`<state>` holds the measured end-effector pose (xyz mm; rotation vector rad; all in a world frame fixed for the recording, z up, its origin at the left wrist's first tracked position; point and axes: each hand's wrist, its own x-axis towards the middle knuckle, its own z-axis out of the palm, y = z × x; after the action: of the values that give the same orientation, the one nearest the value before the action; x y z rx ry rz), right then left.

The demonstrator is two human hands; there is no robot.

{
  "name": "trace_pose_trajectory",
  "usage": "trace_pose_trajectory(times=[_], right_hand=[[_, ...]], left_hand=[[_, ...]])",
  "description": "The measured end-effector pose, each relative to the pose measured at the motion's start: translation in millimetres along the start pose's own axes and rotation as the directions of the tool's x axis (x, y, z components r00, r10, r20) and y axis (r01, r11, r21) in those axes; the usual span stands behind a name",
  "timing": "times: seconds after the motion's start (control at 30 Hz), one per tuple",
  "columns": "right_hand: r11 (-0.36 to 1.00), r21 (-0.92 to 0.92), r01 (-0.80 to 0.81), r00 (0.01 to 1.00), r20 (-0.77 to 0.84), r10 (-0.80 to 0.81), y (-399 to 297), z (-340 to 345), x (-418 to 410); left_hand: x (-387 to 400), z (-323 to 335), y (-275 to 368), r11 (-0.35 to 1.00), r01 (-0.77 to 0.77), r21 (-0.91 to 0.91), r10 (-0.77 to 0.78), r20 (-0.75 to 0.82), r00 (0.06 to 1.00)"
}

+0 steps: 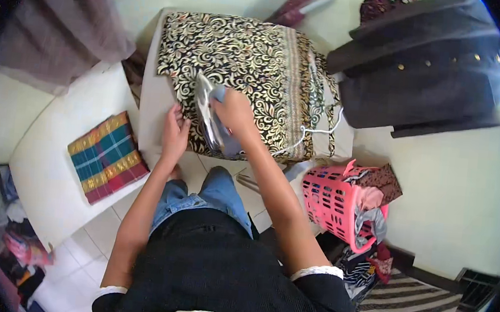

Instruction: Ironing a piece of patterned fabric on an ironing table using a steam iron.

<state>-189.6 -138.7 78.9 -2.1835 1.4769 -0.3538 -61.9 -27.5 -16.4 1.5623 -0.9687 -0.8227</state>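
A black and cream cloth with a leaf and scroll print (242, 44) lies spread over a pale-covered ironing surface (152, 103). My right hand (236, 110) grips the handle of a clothes iron (209, 116), which is on the cloth near its left side. The iron's tip points away from me, and its underside is mostly hidden. My left hand (176, 127) is at the cloth's left edge, close to the iron, with its fingertips touching the fabric. A white cord (321, 131) runs across the right part of the cloth.
A folded plaid cloth (107, 157) lies on a white table (40, 155) at my left. To my right a pink laundry basket (326, 198) holds clothes. Dark garments (416, 90) hang at the upper right, and a striped mat (410, 308) lies below.
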Motion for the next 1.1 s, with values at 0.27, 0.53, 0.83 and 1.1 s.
trace_pose_trajectory(times=[0.27,0.53,0.83,1.1], right_hand=[[0.656,0.734,-0.176,0.933,-0.089,0.35,161,-143,-96],[0.577,0.766,0.283,0.598,-0.611,0.519,266,-195,-62],[0.481,0.764,0.429,0.58,-0.642,0.502,349,-179,28],[0.554,0.792,0.256,0.774,-0.511,0.373,368,-180,12]], left_hand=[[-2,13,-11,0.994,-0.012,0.109,0.017,-0.049,0.999],[2,20,20,0.977,0.1,0.187,-0.105,0.015,0.994],[-4,37,35,0.971,0.239,0.009,-0.239,-0.007,0.971],[-8,35,25,0.966,0.256,0.038,-0.249,-0.137,0.959]])
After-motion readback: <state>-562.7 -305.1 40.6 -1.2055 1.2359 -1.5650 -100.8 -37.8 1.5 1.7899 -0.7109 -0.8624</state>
